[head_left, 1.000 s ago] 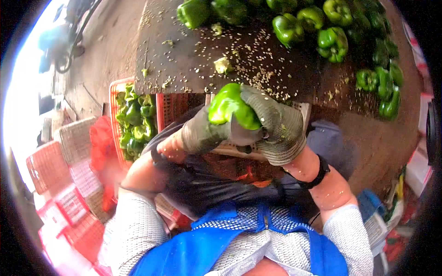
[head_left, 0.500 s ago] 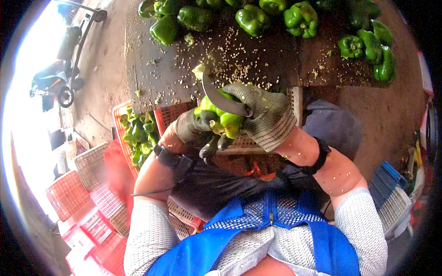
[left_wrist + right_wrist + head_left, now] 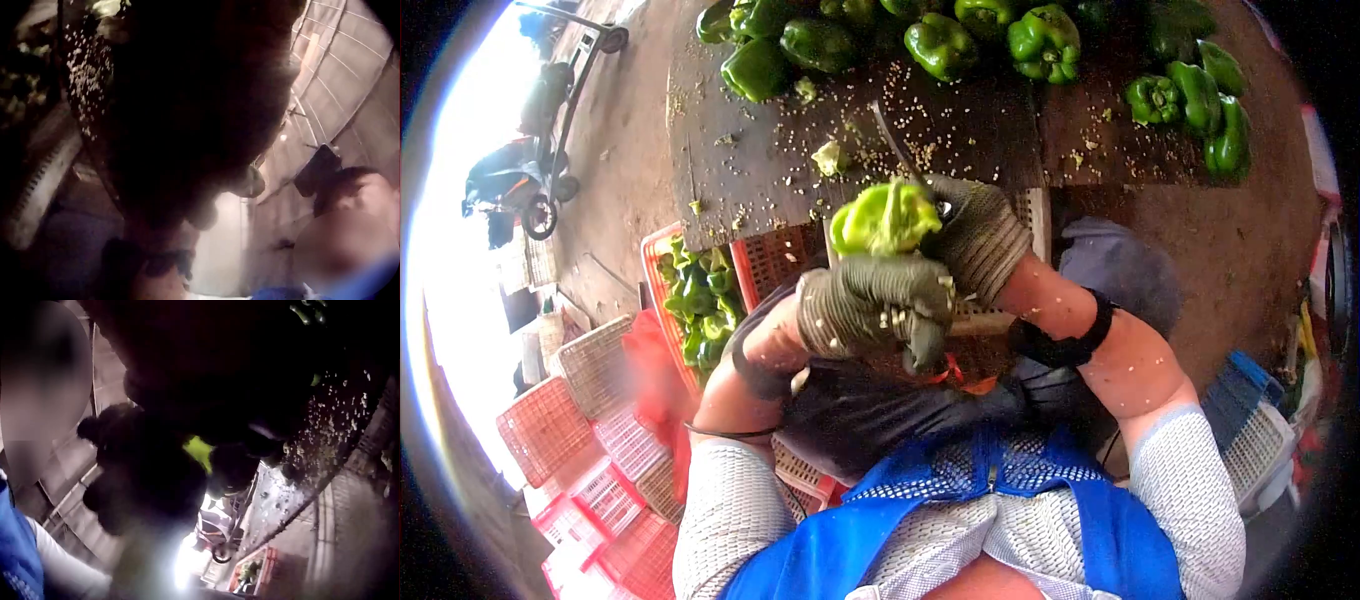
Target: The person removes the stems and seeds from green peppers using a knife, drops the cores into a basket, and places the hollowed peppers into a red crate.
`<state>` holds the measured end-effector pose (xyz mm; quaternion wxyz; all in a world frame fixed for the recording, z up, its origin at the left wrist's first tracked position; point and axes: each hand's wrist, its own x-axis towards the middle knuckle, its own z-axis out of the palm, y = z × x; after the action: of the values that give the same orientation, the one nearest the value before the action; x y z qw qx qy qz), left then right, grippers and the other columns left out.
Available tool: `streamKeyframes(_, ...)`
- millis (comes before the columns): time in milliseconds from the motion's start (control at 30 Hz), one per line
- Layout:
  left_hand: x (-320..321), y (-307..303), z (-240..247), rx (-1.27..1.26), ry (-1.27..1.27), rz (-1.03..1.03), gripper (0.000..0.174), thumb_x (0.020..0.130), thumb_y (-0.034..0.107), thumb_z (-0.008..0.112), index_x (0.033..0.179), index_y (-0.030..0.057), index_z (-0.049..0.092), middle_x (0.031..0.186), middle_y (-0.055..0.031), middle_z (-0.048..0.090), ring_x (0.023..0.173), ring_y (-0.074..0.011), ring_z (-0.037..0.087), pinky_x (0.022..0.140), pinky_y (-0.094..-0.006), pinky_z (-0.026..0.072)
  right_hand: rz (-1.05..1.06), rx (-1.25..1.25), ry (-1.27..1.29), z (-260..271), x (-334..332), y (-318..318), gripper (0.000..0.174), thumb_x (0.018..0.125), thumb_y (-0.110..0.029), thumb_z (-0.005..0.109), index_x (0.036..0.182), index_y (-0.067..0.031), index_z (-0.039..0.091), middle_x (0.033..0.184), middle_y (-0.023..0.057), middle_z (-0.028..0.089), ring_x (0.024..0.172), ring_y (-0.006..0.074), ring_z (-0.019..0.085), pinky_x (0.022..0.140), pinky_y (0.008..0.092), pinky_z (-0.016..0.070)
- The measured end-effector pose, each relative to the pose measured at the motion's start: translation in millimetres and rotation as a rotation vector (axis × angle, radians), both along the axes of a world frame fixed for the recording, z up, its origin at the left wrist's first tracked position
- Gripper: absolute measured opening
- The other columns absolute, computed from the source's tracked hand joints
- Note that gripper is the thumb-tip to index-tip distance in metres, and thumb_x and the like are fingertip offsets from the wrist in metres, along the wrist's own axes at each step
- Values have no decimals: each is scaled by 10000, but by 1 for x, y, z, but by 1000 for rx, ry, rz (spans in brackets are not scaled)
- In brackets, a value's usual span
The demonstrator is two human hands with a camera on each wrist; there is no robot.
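Note:
A green bell pepper, its pale ribbed side showing, is gripped by the gloved left hand, whose fingers are curled at its near side. Seeds cling to that glove. The gloved right hand holds a knife with a thin curved blade, which points away over the table. Its knuckles are right beside the pepper. In the right wrist view a bright patch of the pepper shows between dark hands. The left wrist view has the left hand as a dark shape, hiding the pepper.
On the dark table lie whole bell peppers, scattered seeds and a pale core. An orange crate of cut peppers stands left of the legs. Stacked baskets are at far left, a blue crate at right.
The curved blade has swung from across the pepper to pointing away over the table. The left hand has turned, bringing the pepper's pale ribbed side into view.

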<state>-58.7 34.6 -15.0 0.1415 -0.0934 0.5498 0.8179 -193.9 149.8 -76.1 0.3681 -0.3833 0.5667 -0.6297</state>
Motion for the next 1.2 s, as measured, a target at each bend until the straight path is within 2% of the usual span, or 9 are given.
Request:
streamKeyframes(133,8,-34,-17,108,-48,-281,106,843,62,722,914,10,663,791,-69,667,710,-144,650,629,-267,520,-132,111,159,-9,8,-1,258,837,-79,637,1091,-39,652,992,103,714,876,153,659,809,321,529)
streamKeyframes(233,19,-39,-27,64,-352,-212,333,860,233,732,1086,3,648,853,-78,685,729,-151,666,656,-289,554,-81,237,260,7,5,0,353,814,-56,717,1154,-42,625,1016,70,700,894,125,657,798,280,539)
streamKeyframes(367,22,-33,-14,459,-341,159,883,861,802,249,1290,73,503,811,-36,624,650,-141,636,455,-262,526,-94,277,502,8,11,-4,418,796,-101,732,1190,-50,602,1031,115,697,905,208,687,780,320,542)
streamKeyframes(567,1,-32,3,133,-283,241,552,916,554,517,1177,71,576,878,-33,627,697,-112,615,467,-230,500,-187,144,826,0,16,-12,459,788,-110,702,1227,-76,574,1078,133,678,934,290,684,796,353,539)
streamKeyframes(667,7,-38,-6,431,-479,266,581,747,192,782,1270,81,552,1085,-22,642,955,-121,614,793,-282,521,-170,151,760,0,15,-8,448,799,-109,690,1230,-82,573,1077,132,675,941,295,680,803,347,537)
streamKeyframes(867,16,-42,-17,139,-458,6,436,779,103,741,1189,64,598,1091,-28,655,976,-152,619,861,-289,511,-94,121,659,-3,15,0,431,789,-165,725,1187,-93,576,1008,115,668,862,270,670,758,349,528)
streamKeyframes(933,9,-35,-15,-184,-9,-217,353,815,59,713,1153,53,609,1062,-19,654,972,-144,606,859,-283,503,-29,122,471,0,11,-5,450,773,-270,724,1156,-94,567,945,137,656,783,336,656,684,402,526)
streamKeyframes(1067,13,-12,-30,-2,109,-323,386,847,86,705,1211,28,592,1117,-55,655,1000,-159,599,879,-308,499,-127,391,99,-31,24,-9,259,760,-209,706,962,-55,654,878,162,693,813,333,668,725,401,530)
streamKeyframes(1200,16,-12,-38,-188,0,-481,436,866,90,690,1278,24,563,1198,-93,644,1059,-176,592,908,-333,496,-12,571,311,-33,-3,-16,218,751,-117,639,952,-38,670,920,169,703,837,291,679,744,390,532)
